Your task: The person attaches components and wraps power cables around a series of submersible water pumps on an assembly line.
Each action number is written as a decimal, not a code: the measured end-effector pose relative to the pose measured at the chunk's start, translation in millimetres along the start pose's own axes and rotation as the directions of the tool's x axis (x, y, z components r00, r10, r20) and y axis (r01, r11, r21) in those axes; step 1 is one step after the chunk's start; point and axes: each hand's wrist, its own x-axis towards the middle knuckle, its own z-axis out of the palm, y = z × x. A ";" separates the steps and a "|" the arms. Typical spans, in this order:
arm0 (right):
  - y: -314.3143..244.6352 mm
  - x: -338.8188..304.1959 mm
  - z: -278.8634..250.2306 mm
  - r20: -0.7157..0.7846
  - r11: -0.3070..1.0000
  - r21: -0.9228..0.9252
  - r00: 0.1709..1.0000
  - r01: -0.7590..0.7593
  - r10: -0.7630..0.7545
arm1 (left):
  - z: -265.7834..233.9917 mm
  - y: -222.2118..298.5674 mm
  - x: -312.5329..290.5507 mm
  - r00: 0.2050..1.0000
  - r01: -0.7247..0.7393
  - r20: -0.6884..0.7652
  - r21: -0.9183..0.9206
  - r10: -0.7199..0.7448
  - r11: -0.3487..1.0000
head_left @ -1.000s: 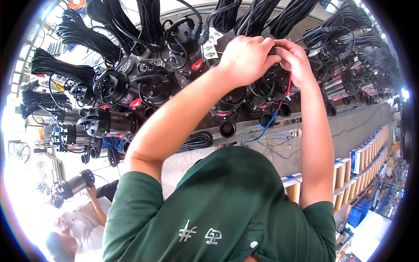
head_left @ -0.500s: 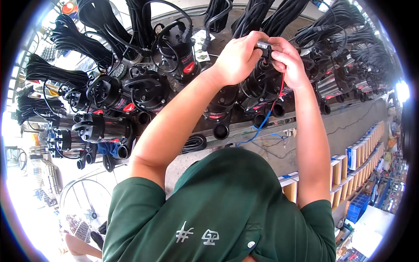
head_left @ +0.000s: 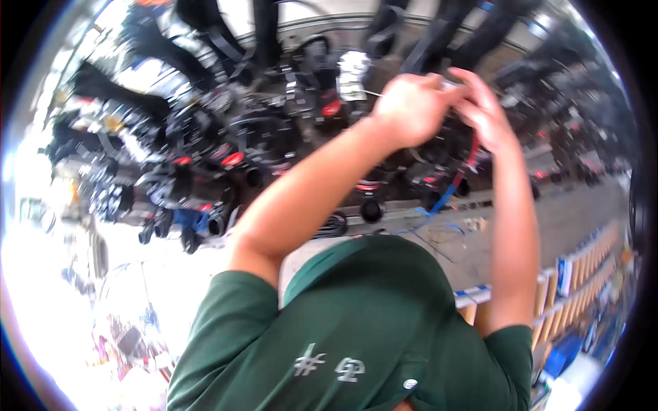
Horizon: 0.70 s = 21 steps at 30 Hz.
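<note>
My left hand (head_left: 415,109) reaches up over a row of black pumps, its fingers curled round a small piece that is mostly hidden now; half a second ago it showed as a black plug-like block. Against its fingertips, my right hand (head_left: 485,109) has the thumb and fingers bent inward and the index finger raised. Blur hides what those fingers grip. Below the right palm hangs a red wire (head_left: 474,152), running down into a blue cable (head_left: 442,200). Under and left of my hands stand pumps (head_left: 264,133) with black tops and red labels.
Thick bundles of black cable (head_left: 123,92) rise along the far side of the pumps. A white printed sheet (head_left: 353,75) lies among them. Black pump outlets (head_left: 372,209) point toward me. Rows of cartons (head_left: 579,267) and a blue bin (head_left: 563,354) are at the right.
The whole view has shifted and blurred, so pumps and arms sit further right. My hands stay together, and the black piece between them has gone from sight.
</note>
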 end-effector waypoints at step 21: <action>22.1 3.9 -15.6 -0.047 0.986 -0.167 0.999 0.014 -0.022 | 9.8 -8.4 -6.1 1.000 -0.004 -0.018 -0.183 0.001 0.983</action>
